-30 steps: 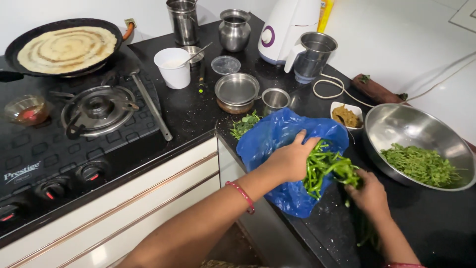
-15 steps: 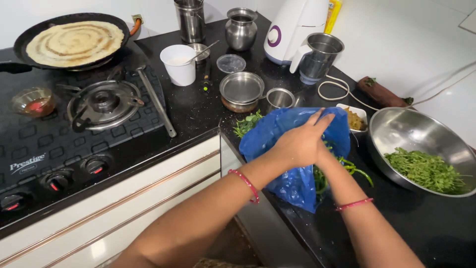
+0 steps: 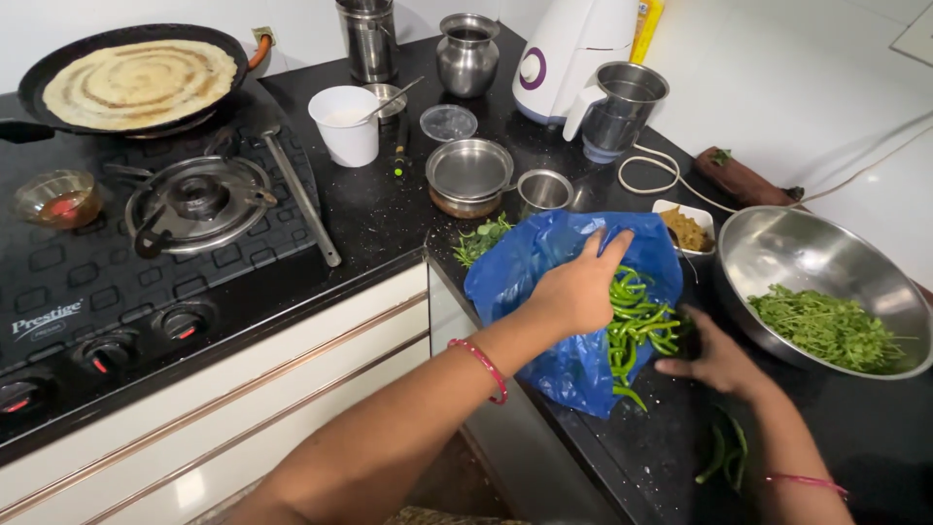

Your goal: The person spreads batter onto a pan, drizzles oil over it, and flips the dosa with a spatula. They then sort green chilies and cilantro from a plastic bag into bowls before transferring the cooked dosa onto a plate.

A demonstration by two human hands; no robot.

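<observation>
Hands (image 3: 581, 289) grip crinkly blue bag (image 3: 544, 267).

Black counter (image 3: 389, 209), white wall (image 3: 807, 68)

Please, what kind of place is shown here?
Most likely a home kitchen: a gas stove with a flatbread in a pan, a mixer grinder, and green chillies on the black counter.

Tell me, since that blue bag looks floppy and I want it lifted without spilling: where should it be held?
Take the blue plastic bag at its open mouth edge beside the green chillies, coming from above; it lies flat, mouth toward the steel bowl.
</observation>
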